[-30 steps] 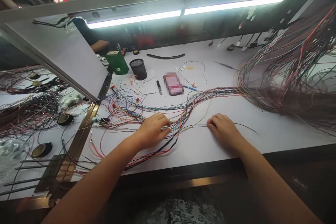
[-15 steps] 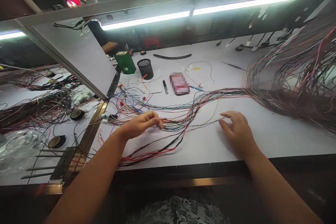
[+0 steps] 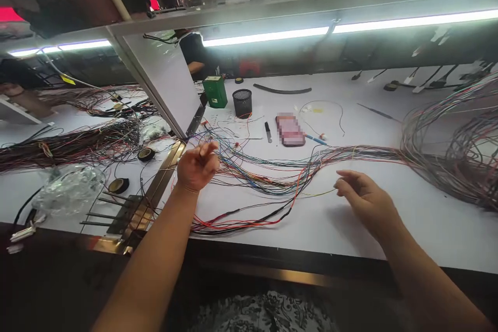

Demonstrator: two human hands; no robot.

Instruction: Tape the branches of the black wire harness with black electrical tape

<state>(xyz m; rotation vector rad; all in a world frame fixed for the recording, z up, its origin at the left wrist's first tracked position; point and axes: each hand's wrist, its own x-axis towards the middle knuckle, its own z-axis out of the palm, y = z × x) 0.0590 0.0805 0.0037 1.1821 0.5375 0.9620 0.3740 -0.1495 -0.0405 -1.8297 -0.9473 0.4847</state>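
Between thumb and fingers of my right hand (image 3: 365,199) is the end of a thin yellow wire (image 3: 321,194), which runs left into the wire bundle (image 3: 272,187). My left hand (image 3: 198,166) is raised over the left part of the bundle, palm partly turned up. Its fingers are loosely bent, thumb and index apart, and I see nothing held in them. The long multicoloured bundle lies across the white table, with its left ends partly hidden behind my left hand. Nearer the front edge lie thicker red and black wires (image 3: 249,222).
Behind the bundle are a phone (image 3: 290,132), a blue pen (image 3: 316,139), a small knife (image 3: 268,132), a mesh cup (image 3: 243,104) and a green box (image 3: 215,92). A large wire coil (image 3: 467,150) is at right. Left stand a divider (image 3: 159,78) and tape rolls (image 3: 119,185).
My left hand has lifted off the wires and turned palm up. My right hand now has the yellow wire where a darker wire was before. The view has swung left.
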